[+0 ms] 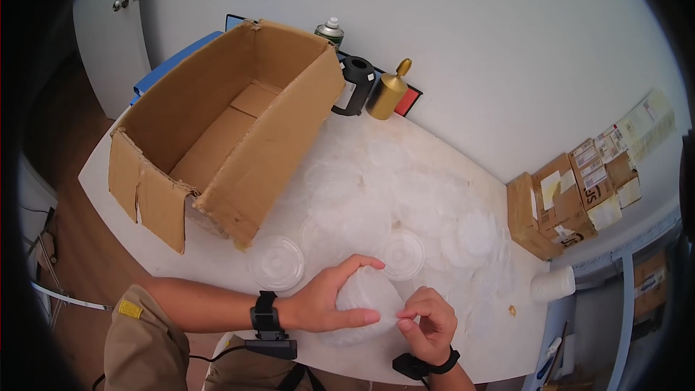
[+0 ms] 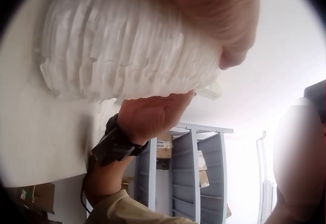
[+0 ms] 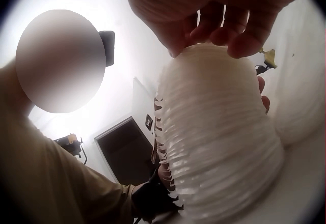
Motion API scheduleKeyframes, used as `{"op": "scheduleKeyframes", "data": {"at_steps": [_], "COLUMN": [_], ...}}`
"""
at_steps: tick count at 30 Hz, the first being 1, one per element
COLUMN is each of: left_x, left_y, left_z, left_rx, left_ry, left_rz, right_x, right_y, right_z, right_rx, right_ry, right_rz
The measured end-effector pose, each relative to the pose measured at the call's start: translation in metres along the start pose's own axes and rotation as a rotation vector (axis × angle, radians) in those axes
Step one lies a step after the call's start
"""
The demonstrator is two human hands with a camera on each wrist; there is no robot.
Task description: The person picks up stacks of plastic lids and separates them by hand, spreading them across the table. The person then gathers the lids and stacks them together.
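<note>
A stack of clear, ridged plastic lids (image 1: 365, 293) stands on its edge close over the front of the table. My left hand (image 1: 322, 304) holds this stack, thumb on the near side and fingers round the far side. At the stack's right end, my right hand (image 1: 433, 324) pinches the edge with thumb and fingertips. In the right wrist view, the fingertips (image 3: 242, 46) meet the top of the lid stack (image 3: 216, 117). The left wrist view shows the many layered rims of the stack (image 2: 122, 46). Two single round lids (image 1: 279, 263) lie flat nearby, one left and one beyond the stack.
Many translucent lids (image 1: 347, 203) spread over the white table. A large open cardboard box (image 1: 279, 152) stands at the left. Behind it are a spray can (image 1: 330, 32), a black container (image 1: 353, 90) and a gold bottle (image 1: 387, 98). White cups (image 1: 552, 284) lie at the right edge, near cardboard boxes (image 1: 565, 199).
</note>
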State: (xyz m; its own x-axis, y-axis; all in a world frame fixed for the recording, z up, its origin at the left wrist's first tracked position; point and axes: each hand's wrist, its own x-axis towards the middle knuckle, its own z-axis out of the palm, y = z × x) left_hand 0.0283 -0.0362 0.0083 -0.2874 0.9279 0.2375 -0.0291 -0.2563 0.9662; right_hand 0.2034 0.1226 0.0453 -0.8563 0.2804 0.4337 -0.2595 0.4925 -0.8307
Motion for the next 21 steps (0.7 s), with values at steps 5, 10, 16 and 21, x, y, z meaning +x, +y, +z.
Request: {"op": "scheduleKeyframes", "data": {"at_steps": [5,10,16,21], "left_x": [-0.002,-0.001,-0.003,-0.002], "left_y": [-0.001,-0.002,-0.002,-0.004], "left_z": [0.001,-0.001,-0.001,-0.003], "left_rx": [-0.002,-0.001,0.011,-0.059], "left_ry": [-0.028,-0.030,-0.023,-0.076], "left_rz": [-0.013,0.009,0.011,-0.038], "right_x": [-0.003,-0.008,-0.017,-0.004], "right_y": [0.002,0.003,0.004,0.013], "right_z": [-0.001,0.003,-0.004,-0.024], "right_rx": [0.097,0.329,0.252,0.214], "right_ry": [-0.047,0.053,0.265,0.502], "right_rz": [0.069,0.262,0.267,0.071]}}
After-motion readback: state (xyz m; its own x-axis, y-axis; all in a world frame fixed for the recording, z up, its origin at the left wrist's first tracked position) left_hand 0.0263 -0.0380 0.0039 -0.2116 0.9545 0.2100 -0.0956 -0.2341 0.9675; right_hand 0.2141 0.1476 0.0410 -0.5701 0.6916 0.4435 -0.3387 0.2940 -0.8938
